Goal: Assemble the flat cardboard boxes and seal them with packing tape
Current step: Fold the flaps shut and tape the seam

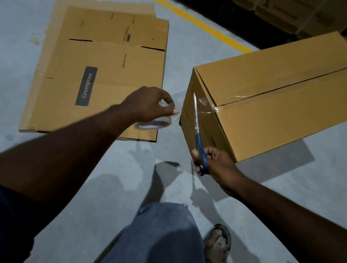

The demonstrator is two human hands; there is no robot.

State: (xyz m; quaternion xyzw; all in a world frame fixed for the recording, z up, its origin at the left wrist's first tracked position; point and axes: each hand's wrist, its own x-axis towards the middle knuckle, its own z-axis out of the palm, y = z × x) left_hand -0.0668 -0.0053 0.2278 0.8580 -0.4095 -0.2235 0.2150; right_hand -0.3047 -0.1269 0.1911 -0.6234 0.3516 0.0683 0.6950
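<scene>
Left hand [147, 103] clasps the clear tape roll [153, 125], likely light and clingy, nine o'clock of the brown cardboard box [284, 98]; right hand [217, 164] grips blue-handled scissors [199, 140].

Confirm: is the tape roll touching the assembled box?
Apart. Head view: grey floor shows between the tape roll, gripped by the left hand, and the assembled box.

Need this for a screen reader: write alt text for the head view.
A person's left hand grips a clear packing tape roll while the right hand holds blue-handled scissors at the taped end of an assembled brown cardboard box on a grey floor. Flat brown cardboard boxes lie to the left.
</scene>
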